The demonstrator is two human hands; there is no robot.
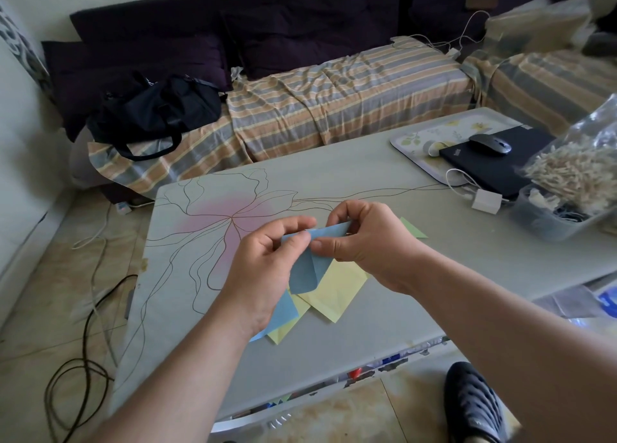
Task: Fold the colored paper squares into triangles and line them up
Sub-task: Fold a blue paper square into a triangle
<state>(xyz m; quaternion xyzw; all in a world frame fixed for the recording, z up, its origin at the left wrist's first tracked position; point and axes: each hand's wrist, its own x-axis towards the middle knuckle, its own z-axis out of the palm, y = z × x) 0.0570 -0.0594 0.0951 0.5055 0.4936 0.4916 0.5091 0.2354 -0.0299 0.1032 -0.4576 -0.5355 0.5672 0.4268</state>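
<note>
Both the left hand (267, 259) and right hand (364, 242) pinch the blue paper (309, 262), lifted just above the yellow squares (334, 292) at six o'clock; uneven corners could skew the crease.

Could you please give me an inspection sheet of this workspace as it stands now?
Surface: grey table with a flower drawing.
Job's things: blue paper square held bent over in the air; yellow squares and another blue sheet lie beneath; green piece behind.
Clutter: tray, black laptop, mouse, bagged wooden bits.
Grippers: left hand and right hand pinch the blue paper square.
Cables: white charger on the table; black cable on the floor.
Surroundings: striped sofa, black bag.
</note>
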